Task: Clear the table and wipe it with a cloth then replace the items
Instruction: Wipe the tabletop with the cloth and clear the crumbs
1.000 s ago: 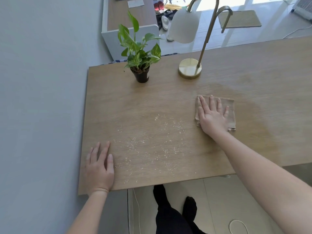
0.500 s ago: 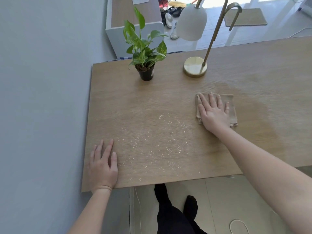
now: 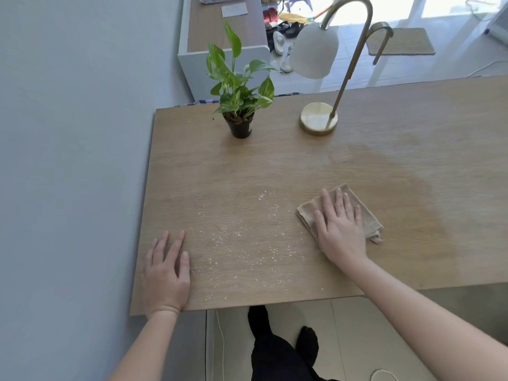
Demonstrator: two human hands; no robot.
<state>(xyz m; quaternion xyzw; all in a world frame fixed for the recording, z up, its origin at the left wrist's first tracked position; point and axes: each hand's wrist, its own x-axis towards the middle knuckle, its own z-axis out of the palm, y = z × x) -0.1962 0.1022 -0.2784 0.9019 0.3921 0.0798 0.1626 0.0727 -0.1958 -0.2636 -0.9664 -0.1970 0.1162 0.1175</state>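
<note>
Beige folded cloth (image 3: 368, 218) lies under our flat right hand (image 3: 341, 226) on the pale wooden tabletop (image 3: 412, 149), left hand (image 3: 166, 273) pressed flat beside scattered white crumbs (image 3: 242, 243); we judge wiping half done, with green potted plant (image 3: 240, 105) and brass lamp (image 3: 319, 118) uncleared.

1. Home, probably a living room or entry area.
2. Wooden table (image 3: 384, 166) sits against a plain grey wall (image 3: 68, 133).
3. On it are a small potted plant (image 3: 239, 105) and a brass lamp (image 3: 316, 118) with a white shade, which is household decor.
4. Past the table is a tiled floor (image 3: 439, 67) in bright daylight, with a woven doormat (image 3: 400, 41) on it.
5. Shoes and slippers (image 3: 279, 42) lie loose on the floor beside a low white cabinet (image 3: 220, 34) with a wood top.
6. The flat items (image 3: 234, 9) on the cabinet top look like papers, but they're too small to confirm.
</note>
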